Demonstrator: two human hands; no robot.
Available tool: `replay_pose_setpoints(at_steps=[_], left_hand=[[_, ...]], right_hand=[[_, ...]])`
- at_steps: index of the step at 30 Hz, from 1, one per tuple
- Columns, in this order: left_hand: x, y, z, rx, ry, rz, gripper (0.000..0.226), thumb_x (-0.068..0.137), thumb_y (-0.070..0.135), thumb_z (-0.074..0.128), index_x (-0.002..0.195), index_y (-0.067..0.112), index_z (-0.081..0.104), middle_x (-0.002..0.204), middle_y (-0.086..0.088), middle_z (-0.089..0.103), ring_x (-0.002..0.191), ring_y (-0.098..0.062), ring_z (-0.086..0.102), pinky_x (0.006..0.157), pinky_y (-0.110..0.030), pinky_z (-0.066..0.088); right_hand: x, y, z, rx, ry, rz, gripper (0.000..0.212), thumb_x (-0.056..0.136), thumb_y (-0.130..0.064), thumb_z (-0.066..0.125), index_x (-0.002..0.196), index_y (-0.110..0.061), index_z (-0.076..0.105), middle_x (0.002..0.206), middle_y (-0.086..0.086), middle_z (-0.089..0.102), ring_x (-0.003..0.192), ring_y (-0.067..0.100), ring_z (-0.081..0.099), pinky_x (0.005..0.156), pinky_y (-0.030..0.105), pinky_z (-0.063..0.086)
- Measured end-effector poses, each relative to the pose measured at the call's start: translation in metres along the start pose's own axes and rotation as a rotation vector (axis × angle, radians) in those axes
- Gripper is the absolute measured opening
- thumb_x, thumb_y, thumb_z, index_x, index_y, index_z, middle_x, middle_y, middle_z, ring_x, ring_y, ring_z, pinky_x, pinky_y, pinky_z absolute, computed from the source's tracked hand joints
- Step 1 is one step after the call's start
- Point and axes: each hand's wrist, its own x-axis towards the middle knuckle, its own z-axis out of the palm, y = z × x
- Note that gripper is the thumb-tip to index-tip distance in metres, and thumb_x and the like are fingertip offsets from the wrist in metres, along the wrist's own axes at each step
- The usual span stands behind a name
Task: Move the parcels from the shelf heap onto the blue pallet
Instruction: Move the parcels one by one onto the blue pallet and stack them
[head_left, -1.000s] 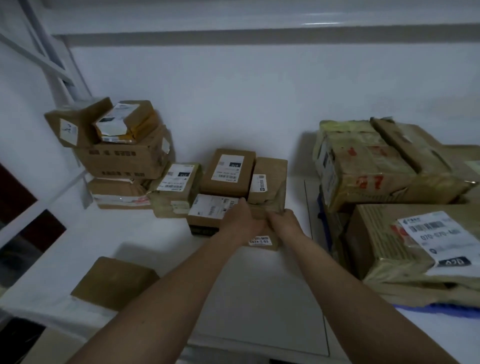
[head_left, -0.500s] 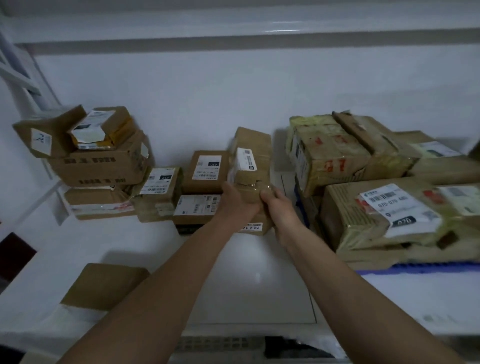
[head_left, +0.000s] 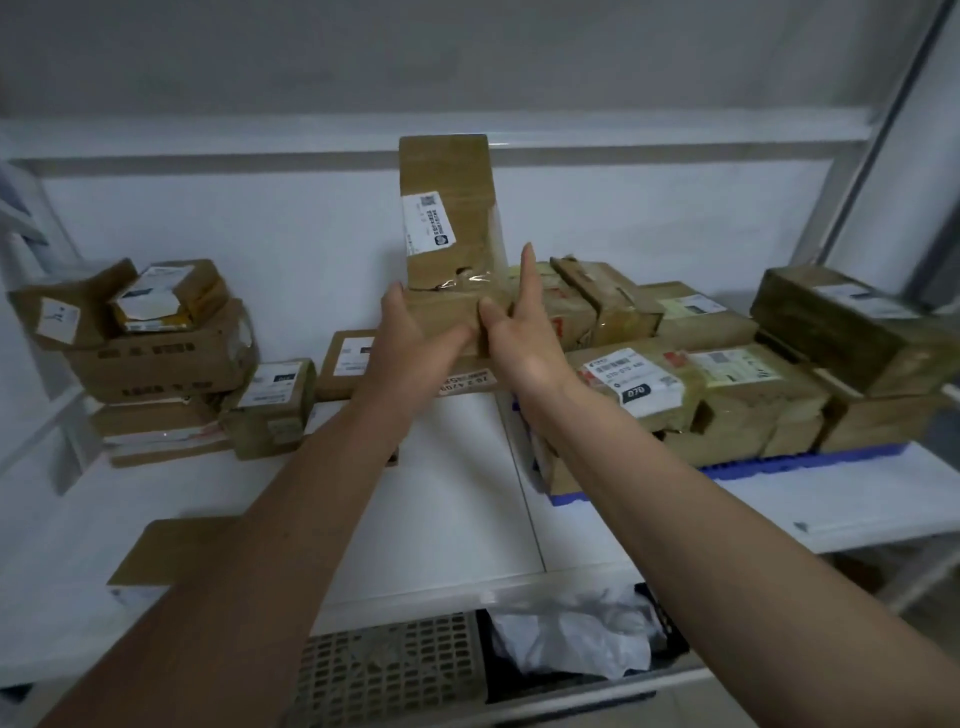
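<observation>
both hands are gripping the tall parcel (head_left: 451, 223) at its bottom end, left hand (head_left: 410, 338) wrapping, right hand (head_left: 519, 332) fingers splaying. it's standing upright midair; blue pallet (head_left: 779, 460) is sitting just right, nearer the right hand.

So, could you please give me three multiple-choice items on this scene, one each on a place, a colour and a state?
1. Where is the pallet?
A. right side of the shelf
B. left side of the shelf
C. on the floor

2. What colour is the pallet?
A. red
B. blue
C. green

3. How is the tall parcel?
A. lying flat on the shelf
B. held up on end by both hands
C. already on the pallet

Answers: 1 A, it lies under the right-hand boxes; 2 B, its edge shows blue; 3 B, the left hand and right hand grip its lower end.
</observation>
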Motion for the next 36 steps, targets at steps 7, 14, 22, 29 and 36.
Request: replay_pose_setpoints(at_steps=[7, 14, 22, 29, 36], left_hand=[[-0.020, 0.034, 0.081, -0.042, -0.200, 0.094, 0.059, 0.080, 0.021, 0.074, 0.127, 0.029, 0.040, 0.107, 0.013, 0.063, 0.098, -0.006, 0.063, 0.080, -0.022, 0.052], [-0.035, 0.074, 0.230, -0.053, -0.423, 0.117, 0.092, 0.072, 0.016, 0.083, 0.139, 0.030, 0.022, 0.109, 0.014, 0.057, 0.088, 0.005, 0.057, 0.061, -0.004, 0.048], [-0.030, 0.096, 0.405, 0.049, -0.522, 0.083, 0.119, 0.073, 0.009, 0.082, 0.152, 0.036, -0.004, 0.142, 0.003, 0.041, 0.119, -0.017, 0.050, 0.099, -0.035, 0.047], [-0.013, 0.088, 0.481, 0.186, -0.517, 0.055, 0.095, 0.077, 0.015, 0.080, 0.152, 0.030, 0.024, 0.137, -0.001, 0.046, 0.107, -0.015, 0.052, 0.075, -0.019, 0.046], [0.002, 0.078, 0.504, 0.333, -0.475, 0.018, 0.098, 0.075, 0.019, 0.080, 0.153, 0.026, 0.021, 0.146, -0.006, 0.040, 0.124, -0.024, 0.046, 0.101, -0.039, 0.044]], right_hand=[[-0.018, -0.009, -0.093, -0.118, 0.159, 0.001, 0.052, 0.101, -0.015, 0.040, 0.151, -0.013, 0.025, 0.146, 0.003, 0.042, 0.131, 0.016, 0.043, 0.110, 0.029, 0.035], [-0.008, 0.009, -0.252, -0.193, 0.273, 0.024, 0.051, 0.101, -0.016, 0.039, 0.150, -0.017, 0.027, 0.140, -0.001, 0.048, 0.124, 0.017, 0.049, 0.105, 0.033, 0.042], [0.031, 0.051, -0.425, -0.230, 0.276, 0.132, 0.047, 0.101, -0.016, 0.041, 0.147, -0.019, 0.036, 0.142, 0.005, 0.048, 0.125, 0.021, 0.050, 0.107, 0.037, 0.042], [0.071, 0.089, -0.496, -0.378, 0.167, 0.235, 0.046, 0.101, -0.020, 0.038, 0.146, -0.013, 0.038, 0.150, 0.008, 0.040, 0.134, 0.024, 0.041, 0.113, 0.039, 0.032], [0.093, 0.113, -0.508, -0.418, 0.122, 0.234, 0.042, 0.103, -0.019, 0.034, 0.143, -0.010, 0.041, 0.145, 0.012, 0.044, 0.130, 0.026, 0.043, 0.098, 0.027, 0.034]])
